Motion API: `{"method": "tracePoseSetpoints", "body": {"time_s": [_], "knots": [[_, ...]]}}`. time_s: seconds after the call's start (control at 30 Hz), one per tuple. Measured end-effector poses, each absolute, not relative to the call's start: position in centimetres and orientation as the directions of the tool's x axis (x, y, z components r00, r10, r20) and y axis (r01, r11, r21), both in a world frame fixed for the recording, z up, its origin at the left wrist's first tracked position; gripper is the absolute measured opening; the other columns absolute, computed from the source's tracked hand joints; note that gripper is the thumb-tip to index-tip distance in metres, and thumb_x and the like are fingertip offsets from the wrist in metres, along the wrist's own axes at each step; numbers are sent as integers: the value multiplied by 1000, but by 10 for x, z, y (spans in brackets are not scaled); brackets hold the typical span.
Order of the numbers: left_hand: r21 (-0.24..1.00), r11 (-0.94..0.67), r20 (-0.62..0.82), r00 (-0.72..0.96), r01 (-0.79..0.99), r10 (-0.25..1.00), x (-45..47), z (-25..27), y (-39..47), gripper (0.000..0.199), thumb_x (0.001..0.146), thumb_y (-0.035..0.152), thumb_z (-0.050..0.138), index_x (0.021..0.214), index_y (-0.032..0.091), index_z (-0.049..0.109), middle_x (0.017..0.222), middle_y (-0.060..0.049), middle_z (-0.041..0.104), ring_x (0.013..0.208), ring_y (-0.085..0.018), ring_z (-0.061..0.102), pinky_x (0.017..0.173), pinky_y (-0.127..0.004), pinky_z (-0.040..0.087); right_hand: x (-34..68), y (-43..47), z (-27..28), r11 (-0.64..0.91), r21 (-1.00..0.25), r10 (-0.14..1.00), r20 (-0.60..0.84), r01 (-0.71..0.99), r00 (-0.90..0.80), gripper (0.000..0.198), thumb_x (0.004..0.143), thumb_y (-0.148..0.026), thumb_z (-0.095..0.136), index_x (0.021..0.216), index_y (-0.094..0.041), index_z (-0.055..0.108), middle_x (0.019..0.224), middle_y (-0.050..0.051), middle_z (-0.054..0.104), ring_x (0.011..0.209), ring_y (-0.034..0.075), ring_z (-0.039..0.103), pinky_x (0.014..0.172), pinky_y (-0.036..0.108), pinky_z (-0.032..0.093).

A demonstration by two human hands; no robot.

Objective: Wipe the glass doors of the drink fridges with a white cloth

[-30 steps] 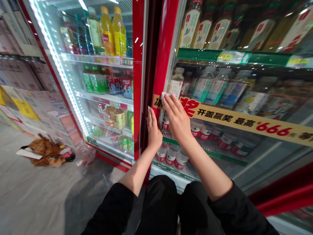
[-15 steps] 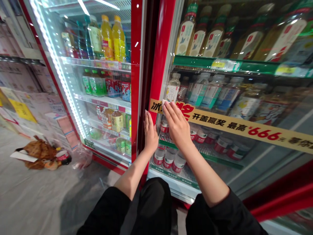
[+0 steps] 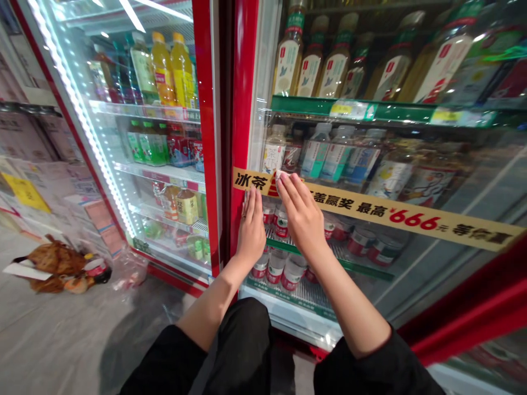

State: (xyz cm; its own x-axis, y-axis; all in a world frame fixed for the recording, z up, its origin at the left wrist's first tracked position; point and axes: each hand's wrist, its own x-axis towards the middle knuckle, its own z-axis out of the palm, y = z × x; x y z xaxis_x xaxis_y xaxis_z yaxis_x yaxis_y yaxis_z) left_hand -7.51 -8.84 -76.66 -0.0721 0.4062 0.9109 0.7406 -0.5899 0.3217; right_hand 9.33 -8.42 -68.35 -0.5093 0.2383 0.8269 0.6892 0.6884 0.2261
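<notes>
A tan promotional strip (image 3: 415, 216) with black and red characters runs across the glass door (image 3: 411, 181) of the right fridge. My right hand (image 3: 303, 216) presses on the strip near its left part, covering some characters. Under its fingertips a small white wad (image 3: 278, 175), like a tissue, peeks out; most of it is hidden. My left hand (image 3: 251, 227) is beside it, fingers stretched out, at the lower edge of the strip's left end by the red door frame (image 3: 244, 109). I see nothing held in it.
Behind the glass stand bottles (image 3: 288, 60) and red-labelled cups (image 3: 293, 274). To the left, a lit fridge (image 3: 203, 137) holds more drinks. A brown bag (image 3: 55, 263) and clear plastic (image 3: 129, 269) lie on the floor beside stacked boxes (image 3: 102, 219).
The view has shifted right. My right hand has slid rightward along the strip with the white wad, uncovering characters at its left end. My left hand has moved onto the strip's end.
</notes>
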Motion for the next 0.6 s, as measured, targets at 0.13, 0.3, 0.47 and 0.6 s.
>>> {"method": "tracePoseSetpoints", "body": {"time_s": [0.13,0.3,0.47,0.6], "knots": [[287,-601,935,-81,745,346,-62,-751,-77,78,115,15,28,184,37,-1,192,1,11,177,-22,11,147,-49,21,89,-82,-679,707,213,264,805,675,-531,71,117,-11,32,183,-26,10,182,5,40,173,25,33,144,52,35],[359,-567,907,-134,741,400,-56,-749,-69,70,117,26,32,185,31,14,190,-2,24,177,-22,19,146,-47,22,118,-91,-702,722,252,231,790,644,-567,76,118,-10,35,182,-31,1,181,3,43,170,23,37,144,45,36],[328,-523,926,-156,787,345,-48,-754,-66,68,117,27,31,184,24,19,188,-6,30,177,-21,18,147,-44,16,139,-90,-706,667,180,228,874,723,-428,79,115,-6,35,182,-30,1,182,5,42,173,27,32,145,52,34],[329,-420,924,-197,846,327,-41,-756,-62,70,116,30,35,183,15,22,186,-12,32,178,-23,17,147,-47,15,123,-83,-699,655,196,172,901,729,-397,76,115,-5,33,183,-28,6,182,6,42,173,26,32,143,53,38]]}}
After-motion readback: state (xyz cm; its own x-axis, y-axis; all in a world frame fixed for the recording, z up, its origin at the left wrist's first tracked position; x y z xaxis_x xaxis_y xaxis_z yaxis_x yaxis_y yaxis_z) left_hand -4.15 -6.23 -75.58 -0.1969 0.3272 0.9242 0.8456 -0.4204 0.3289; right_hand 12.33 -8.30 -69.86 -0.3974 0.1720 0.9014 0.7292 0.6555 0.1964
